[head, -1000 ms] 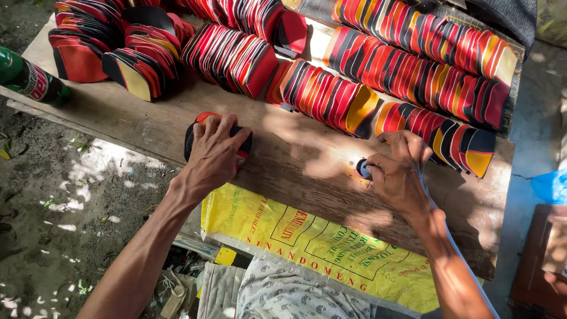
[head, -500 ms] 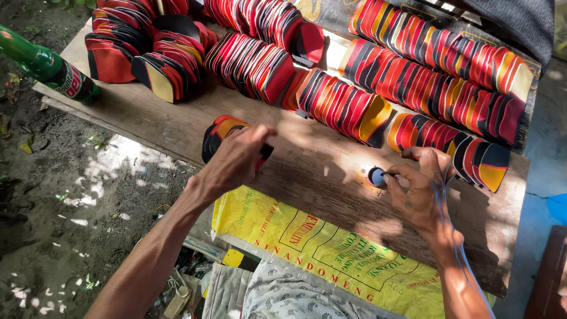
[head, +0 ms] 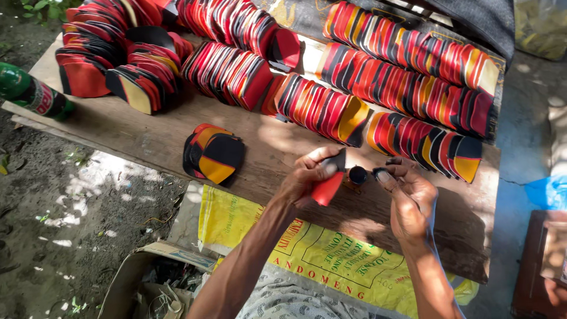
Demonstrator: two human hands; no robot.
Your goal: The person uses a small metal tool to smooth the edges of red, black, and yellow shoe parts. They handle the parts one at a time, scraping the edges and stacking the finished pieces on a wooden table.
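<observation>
The left hand is pinched shut around a red and black sole-shaped cutout, holding it tilted just above the wooden plank table. Right beside it, the right hand has its fingers curled, with one dark-smeared fingertip sticking out near a small dark round pot that sits on the wood between the two hands; it isn't gripping anything as far as the view shows. Off to the left of the left hand there's a small stack of red, orange and black cutouts lying flat. Beyond both hands, long rows of the same pieces stand on edge. A green bottle lies far left.
</observation>
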